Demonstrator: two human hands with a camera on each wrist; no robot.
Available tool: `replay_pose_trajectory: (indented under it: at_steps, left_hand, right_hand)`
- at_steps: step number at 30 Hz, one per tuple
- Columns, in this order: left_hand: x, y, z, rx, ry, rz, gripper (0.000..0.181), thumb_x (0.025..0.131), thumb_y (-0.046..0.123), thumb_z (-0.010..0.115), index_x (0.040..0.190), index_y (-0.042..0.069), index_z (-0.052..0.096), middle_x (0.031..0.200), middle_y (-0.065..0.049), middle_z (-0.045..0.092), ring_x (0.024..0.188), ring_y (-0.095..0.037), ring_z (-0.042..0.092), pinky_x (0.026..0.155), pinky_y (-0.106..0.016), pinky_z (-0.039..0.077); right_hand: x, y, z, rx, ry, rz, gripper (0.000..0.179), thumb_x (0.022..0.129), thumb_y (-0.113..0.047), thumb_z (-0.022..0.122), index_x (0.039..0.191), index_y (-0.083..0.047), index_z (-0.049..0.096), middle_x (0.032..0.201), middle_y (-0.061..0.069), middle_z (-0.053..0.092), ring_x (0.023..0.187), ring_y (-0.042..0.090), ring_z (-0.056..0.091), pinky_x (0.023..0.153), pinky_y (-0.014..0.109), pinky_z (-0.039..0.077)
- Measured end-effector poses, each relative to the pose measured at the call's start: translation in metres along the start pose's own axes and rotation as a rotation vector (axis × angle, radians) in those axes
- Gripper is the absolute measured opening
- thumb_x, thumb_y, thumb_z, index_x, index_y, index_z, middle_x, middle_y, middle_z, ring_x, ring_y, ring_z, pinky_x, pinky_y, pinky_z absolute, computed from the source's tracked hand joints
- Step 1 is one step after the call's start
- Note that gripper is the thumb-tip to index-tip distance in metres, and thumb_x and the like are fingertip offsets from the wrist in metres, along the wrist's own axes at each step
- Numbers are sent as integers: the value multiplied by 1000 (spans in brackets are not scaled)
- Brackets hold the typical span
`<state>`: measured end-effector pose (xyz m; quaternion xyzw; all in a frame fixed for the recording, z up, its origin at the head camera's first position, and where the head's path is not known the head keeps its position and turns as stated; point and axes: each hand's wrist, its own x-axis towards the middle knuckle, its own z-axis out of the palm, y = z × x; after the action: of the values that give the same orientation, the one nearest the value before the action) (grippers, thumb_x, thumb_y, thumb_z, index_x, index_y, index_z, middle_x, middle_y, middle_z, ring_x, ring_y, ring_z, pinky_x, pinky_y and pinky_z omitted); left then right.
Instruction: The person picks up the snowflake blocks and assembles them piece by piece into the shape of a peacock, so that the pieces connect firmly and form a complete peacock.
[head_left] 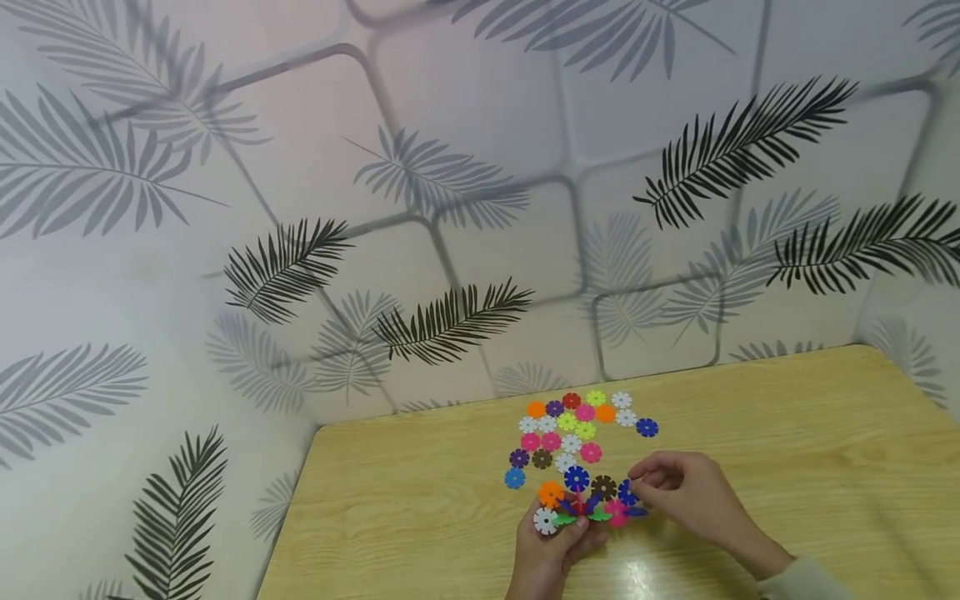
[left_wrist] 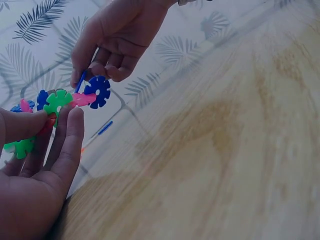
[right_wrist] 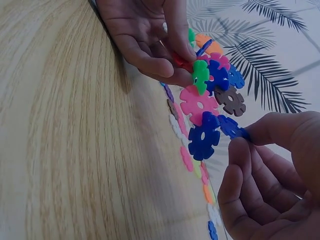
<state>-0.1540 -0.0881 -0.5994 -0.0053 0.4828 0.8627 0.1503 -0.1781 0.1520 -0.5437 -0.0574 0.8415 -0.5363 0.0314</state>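
Observation:
My left hand [head_left: 546, 557] grips a joined cluster of slotted plastic discs near its middle. In it are a white disc [head_left: 541, 522], an orange disc [head_left: 551, 487], a brown disc [right_wrist: 229, 104], green discs [left_wrist: 56, 103] and a pink disc [right_wrist: 191, 102], plus blue and red ones. At the cluster's right end, my right hand [head_left: 693, 498] pinches the edge of a blue disc [right_wrist: 231, 128] between thumb and forefinger. That disc meets another blue disc [right_wrist: 197, 144] beside the pink one. Whether its slot is fully engaged, I cannot tell.
Loose discs in several colours lie flat on the wooden table [head_left: 390, 500] beyond my hands, including a light blue disc [head_left: 514, 478] and a dark blue disc [head_left: 647, 427]. A leaf-patterned wall [head_left: 480, 250] stands along the table's back edge.

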Motion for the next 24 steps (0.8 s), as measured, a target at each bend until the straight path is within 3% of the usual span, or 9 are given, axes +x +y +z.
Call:
replay_pose_trajectory:
  at_steps: [10,24]
  left_hand:
    - [3,0,3,19,39,-20,60,101,-4,71,156,0,48,140,-20,72,107,-28,82,99,-43,66]
    - [2,0,2,20,67,-13,62,100,-9,68,157,-3,47,145,-22,69,116,-34,79,102,-43,64]
  right_hand:
    - [3,3,-4,-16,-21,19,18,95,-17,84,107,-5,80,91,1,81,74,9,72,68,23,61]
    - [1,-2,2,83,-71,45,18,97,-14,81,107,1,79,94,9,82,77,13,76,70,28,66]
